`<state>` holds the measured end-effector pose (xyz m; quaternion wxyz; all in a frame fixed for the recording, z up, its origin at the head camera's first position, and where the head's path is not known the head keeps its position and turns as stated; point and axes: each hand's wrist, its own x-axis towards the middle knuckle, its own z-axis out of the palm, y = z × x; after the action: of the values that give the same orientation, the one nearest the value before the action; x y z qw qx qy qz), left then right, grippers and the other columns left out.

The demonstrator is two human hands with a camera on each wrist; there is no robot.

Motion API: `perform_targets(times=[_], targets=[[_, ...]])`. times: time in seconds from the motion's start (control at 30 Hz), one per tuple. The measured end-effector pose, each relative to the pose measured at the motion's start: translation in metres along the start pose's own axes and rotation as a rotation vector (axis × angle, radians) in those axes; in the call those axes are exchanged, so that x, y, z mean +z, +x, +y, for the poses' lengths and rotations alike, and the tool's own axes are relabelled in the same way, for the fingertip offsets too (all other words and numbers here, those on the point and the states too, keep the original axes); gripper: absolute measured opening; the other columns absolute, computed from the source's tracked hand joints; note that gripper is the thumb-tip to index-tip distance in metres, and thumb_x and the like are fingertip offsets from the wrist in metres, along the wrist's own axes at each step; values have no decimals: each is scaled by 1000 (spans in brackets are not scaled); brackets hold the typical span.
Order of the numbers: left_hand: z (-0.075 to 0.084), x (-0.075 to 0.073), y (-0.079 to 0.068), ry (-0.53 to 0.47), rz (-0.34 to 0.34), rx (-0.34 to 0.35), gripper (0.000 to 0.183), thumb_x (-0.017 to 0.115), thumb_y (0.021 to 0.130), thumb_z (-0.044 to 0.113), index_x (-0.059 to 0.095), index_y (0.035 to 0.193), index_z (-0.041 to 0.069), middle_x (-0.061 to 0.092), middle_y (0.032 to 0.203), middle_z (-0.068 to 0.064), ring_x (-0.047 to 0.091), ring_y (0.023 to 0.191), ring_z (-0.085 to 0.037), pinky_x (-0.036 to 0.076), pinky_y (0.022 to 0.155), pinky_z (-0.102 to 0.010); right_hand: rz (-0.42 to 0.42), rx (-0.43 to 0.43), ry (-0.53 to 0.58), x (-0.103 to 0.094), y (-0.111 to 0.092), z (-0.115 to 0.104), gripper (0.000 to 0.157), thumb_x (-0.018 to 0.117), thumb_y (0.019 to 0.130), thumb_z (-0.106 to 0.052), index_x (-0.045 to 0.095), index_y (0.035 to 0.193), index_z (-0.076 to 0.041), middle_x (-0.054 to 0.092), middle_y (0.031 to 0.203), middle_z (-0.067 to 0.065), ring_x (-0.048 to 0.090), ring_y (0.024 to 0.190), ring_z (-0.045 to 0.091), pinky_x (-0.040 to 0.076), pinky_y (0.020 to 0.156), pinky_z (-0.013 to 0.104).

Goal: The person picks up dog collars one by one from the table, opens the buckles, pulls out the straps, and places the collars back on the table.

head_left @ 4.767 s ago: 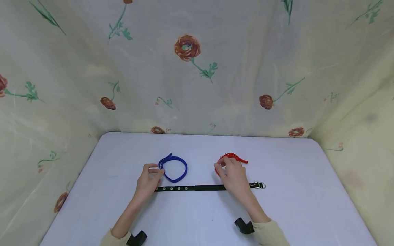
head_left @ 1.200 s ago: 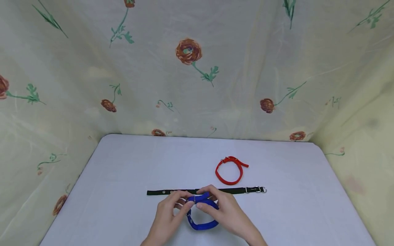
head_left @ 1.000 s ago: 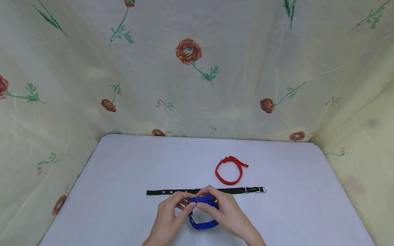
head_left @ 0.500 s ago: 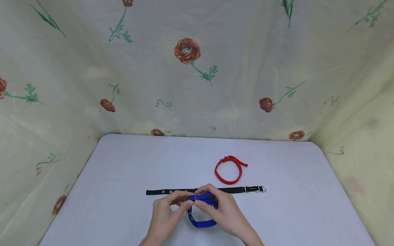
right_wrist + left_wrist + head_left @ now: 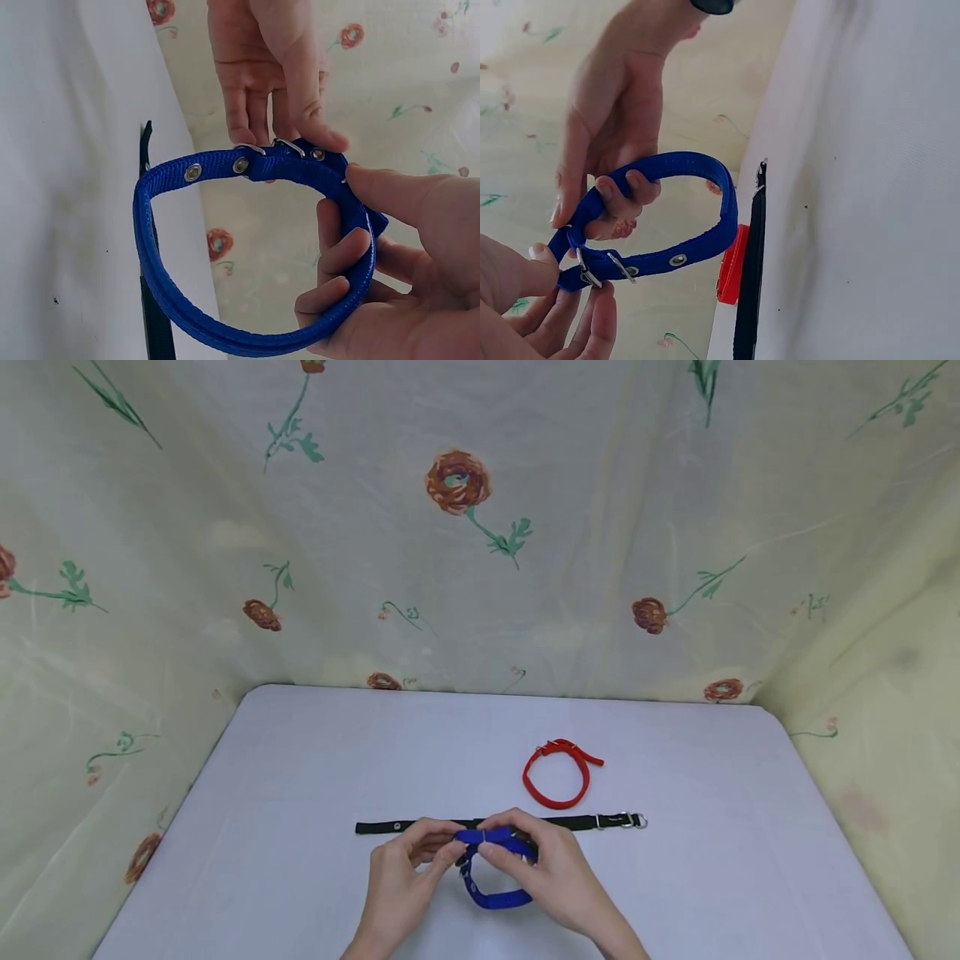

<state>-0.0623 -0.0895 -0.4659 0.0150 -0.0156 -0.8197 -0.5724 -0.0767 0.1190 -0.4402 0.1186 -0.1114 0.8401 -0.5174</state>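
Note:
A blue collar, buckled into a loop, is held up off the table between both hands. My left hand pinches it with thumb and fingers at the buckle, as the left wrist view shows. Close beside, my right hand grips the doubled strap near its thin keeper loop, fingers curled inside the ring. Metal eyelets line the band in the right wrist view. Beyond the hands, a black collar lies stretched out straight, its middle partly hidden by the fingers.
A red collar, closed into a ring with its tail pointing right, lies behind the black one. The white table has rounded back corners. Flower-patterned cloth hangs behind and at both sides.
The blue collar lay on the table at first; now both hands hold it up nearer the body. The right hand has left the red collar. Lately the left fingers shifted slightly along the strap.

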Motion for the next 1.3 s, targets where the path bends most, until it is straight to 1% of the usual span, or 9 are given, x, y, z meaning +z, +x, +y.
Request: perform_targets(times=[0.2,0.4,0.53,0.7,0.83,0.93,1.07,1.2,1.3], targets=[[-2,-2,0,-108,-28,-63,23,74,103,22,73,120,6,79,114,-13,80,97,-14,63,85,-20,25,22,2,-1,0,0,27,76,100,-45,76,119,-25,79,103,-3,66,85,10,52,74,21],[-2,-3,0,-173,-20,-64,25,70,105,17,68,123,1,78,114,-18,80,94,-10,64,84,-21,47,18,27,-1,0,-2,26,78,99,-44,78,117,-25,81,107,-3,66,85,10,54,75,21],[-2,-2,-2,-157,-32,-26,23,68,106,17,66,124,2,78,115,-17,80,98,-13,64,87,-23,53,5,29,-2,0,-3,27,79,98,-44,79,116,-24,81,107,-3,66,85,9,54,74,21],[-2,-2,-4,-31,-85,71,25,71,105,24,65,125,11,76,120,-10,77,108,-21,63,94,-28,40,2,14,-3,-1,-3,25,79,98,-42,79,115,-24,81,106,-3,66,86,9,55,75,20],[-3,1,-4,46,-94,118,22,72,104,31,69,121,17,76,118,-3,76,108,-16,63,93,-26,3,-21,11,-3,0,-4,26,78,99,-43,79,116,-24,81,111,-2,71,92,8,58,80,20],[-3,3,-4,46,-71,127,17,71,104,32,71,115,19,76,112,1,76,105,-11,63,91,-23,-19,-47,7,-2,1,-5,26,77,100,-45,79,117,-25,82,114,-3,74,98,6,58,83,19],[-3,4,-4,13,-48,114,12,72,104,30,71,112,21,76,108,3,76,101,-7,61,89,-19,-21,-59,3,-1,1,-6,26,77,100,-45,79,117,-25,82,115,-3,75,100,7,58,84,19],[-2,4,-4,-22,-56,92,12,72,104,31,71,111,22,76,107,2,74,94,-3,60,87,-16,-15,-51,7,-2,1,-6,26,77,99,-44,79,117,-25,82,115,-3,75,100,8,59,84,19],[-2,2,-4,-43,-72,73,14,71,105,32,69,112,20,76,107,-1,73,92,-3,61,87,-18,-9,-41,7,-2,1,-5,26,78,99,-45,79,116,-26,81,113,-4,73,96,6,58,82,20]])
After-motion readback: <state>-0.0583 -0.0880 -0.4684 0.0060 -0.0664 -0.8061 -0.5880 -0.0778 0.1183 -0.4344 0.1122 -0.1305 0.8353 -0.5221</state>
